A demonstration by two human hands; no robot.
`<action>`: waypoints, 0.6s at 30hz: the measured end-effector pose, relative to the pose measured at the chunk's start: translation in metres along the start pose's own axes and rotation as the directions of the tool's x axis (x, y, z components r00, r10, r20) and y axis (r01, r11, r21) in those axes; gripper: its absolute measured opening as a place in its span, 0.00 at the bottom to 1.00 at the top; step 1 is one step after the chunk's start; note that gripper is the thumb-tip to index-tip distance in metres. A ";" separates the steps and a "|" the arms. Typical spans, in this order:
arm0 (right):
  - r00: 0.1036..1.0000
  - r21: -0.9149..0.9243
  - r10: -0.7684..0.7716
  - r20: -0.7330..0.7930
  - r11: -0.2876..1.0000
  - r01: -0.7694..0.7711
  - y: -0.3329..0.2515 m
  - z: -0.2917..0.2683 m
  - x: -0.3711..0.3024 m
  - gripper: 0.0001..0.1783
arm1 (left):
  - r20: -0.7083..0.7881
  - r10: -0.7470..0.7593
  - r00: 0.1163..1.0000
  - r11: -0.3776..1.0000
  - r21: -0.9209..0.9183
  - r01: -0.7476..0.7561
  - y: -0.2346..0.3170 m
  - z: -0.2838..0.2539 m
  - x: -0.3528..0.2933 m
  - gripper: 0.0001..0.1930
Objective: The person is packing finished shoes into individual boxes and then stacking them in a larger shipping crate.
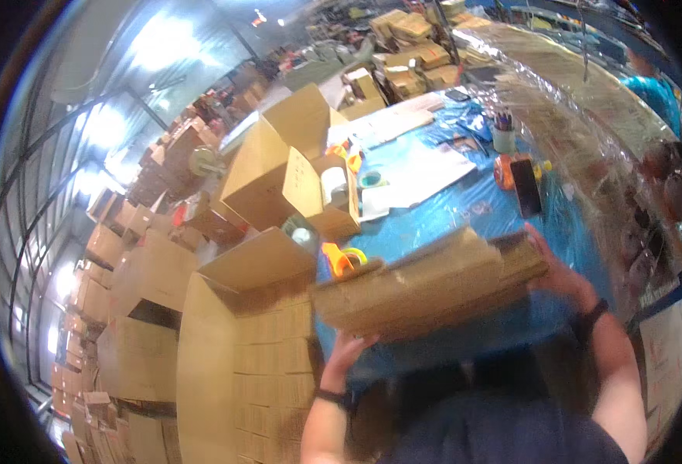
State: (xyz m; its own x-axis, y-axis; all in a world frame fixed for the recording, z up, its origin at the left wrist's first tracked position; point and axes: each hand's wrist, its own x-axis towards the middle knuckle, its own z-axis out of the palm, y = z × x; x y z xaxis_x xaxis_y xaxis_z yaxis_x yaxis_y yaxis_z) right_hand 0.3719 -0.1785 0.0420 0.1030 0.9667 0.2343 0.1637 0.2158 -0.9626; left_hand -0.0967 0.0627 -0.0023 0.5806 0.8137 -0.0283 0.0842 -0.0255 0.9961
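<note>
Steering from afar, I have the cardboard bundle (433,286) between both hands: the right hand (563,277) pinches its right end, the left hand (347,352) supports the lower left edge (most fingers hidden; I cannot tell their spread). It spans the blue-covered table (403,232), beside an open carton (205,363).

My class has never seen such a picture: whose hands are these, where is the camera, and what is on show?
No machine here: a person is working bare-handed. The one picture comes from a fisheye camera on that person's head, looking down, so straight edges bend. The left hand and right hand hold a stack of brown cardboard between them, over a blue-covered table. On it are white paper, an orange tape dispenser and a pen cup. On its left stands an open carton.
</note>
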 end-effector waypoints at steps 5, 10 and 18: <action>0.979 -0.199 0.134 -0.152 0.966 -0.163 -0.023 0.006 0.012 0.67 | 0.163 -0.048 0.985 0.958 -0.273 0.092 0.010 0.010 0.007 0.26; 0.992 -0.215 0.092 -0.087 0.971 -0.109 -0.024 0.018 0.004 0.62 | 0.173 -0.007 0.985 0.978 0.205 -0.029 0.001 0.012 -0.008 0.30; 0.718 0.187 0.639 -0.275 0.769 -0.612 -0.007 -0.030 -0.008 0.47 | 0.228 -0.305 0.925 0.927 -0.153 0.343 0.041 0.053 0.028 0.32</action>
State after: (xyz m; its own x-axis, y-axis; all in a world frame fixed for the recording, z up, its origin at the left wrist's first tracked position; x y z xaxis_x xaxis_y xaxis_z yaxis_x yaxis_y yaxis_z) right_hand 0.3993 -0.1919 0.0510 0.4485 0.7946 -0.4093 -0.1205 -0.4000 -0.9086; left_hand -0.0346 0.0534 0.0335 0.6954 0.6281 -0.3491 0.1539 0.3443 0.9262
